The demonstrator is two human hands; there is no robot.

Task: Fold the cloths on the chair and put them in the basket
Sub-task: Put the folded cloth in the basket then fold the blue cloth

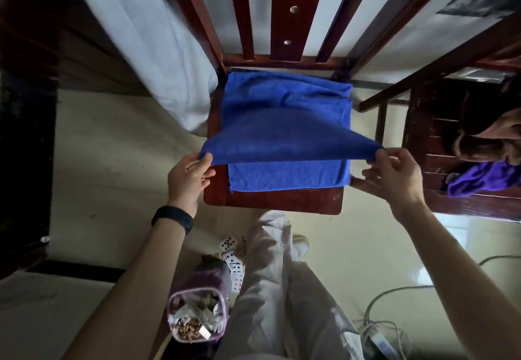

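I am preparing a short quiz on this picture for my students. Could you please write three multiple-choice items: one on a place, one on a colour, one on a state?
1. Where does the blue cloth lie?
A. on the wooden chair
B. on the floor
C. in a basket

2. What colour is the band on the left wrist?
A. white
B. black
C. red

3. How is the cloth held?
A. by one hand only
B. by no hand
C. by the left hand and right hand, one corner each

Answers:
1 A, it covers the seat.
2 B, it looks black.
3 C, each hand pinches a raised corner.
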